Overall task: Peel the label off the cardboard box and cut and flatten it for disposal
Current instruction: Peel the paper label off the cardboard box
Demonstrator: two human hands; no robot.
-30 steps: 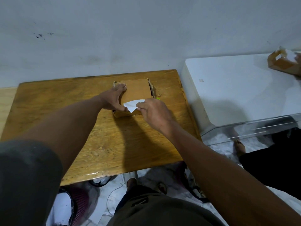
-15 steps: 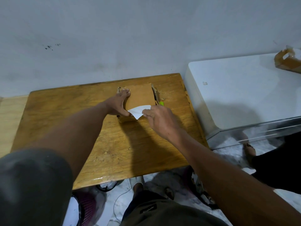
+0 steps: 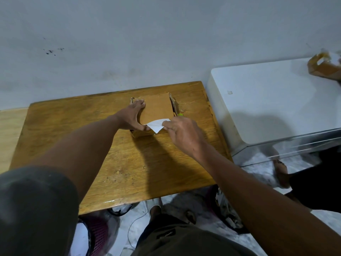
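Cardboard box on wooden table, near its far edge. Left hand spread wide, pressing the box top, fingers at its far-left corner. Right hand pinches the white label, lifted at the near edge between both thumbs. Bare tabletop lies nearer than the fingers
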